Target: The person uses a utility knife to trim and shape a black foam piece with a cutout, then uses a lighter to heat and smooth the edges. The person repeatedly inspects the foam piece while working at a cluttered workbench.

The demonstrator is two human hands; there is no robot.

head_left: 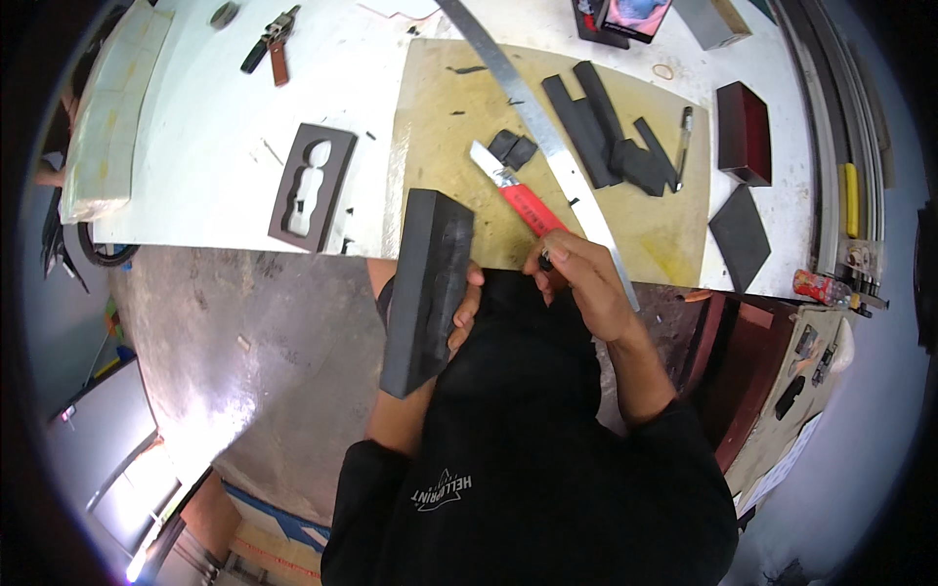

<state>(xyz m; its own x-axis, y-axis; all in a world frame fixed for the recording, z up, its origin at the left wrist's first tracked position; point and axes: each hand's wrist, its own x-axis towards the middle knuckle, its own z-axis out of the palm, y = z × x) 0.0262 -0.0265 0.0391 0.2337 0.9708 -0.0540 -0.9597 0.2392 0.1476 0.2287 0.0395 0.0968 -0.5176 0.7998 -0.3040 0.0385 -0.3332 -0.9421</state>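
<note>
My left hand (466,310) is closed on a long dark grey foam block (422,293), held tilted in front of the table edge; part of the hand is behind it. Faint outlines mark the block's right side. My right hand (586,278) is closed, with a small dark thing (545,262) between thumb and fingers; its kind does not show. Just beyond that hand is a red utility knife (529,205), blade out and pointing away to the left. Its rear end disappears behind my fingers, and I cannot tell whether they touch it.
A steel ruler (552,146) crosses the yellowish cutting mat (430,107). Black foam strips (591,122) and a pen (684,146) lie to the right, near a dark open box (745,137). A foam frame with a cutout (337,181) sits left, a pistol-shaped object (272,49) beyond it.
</note>
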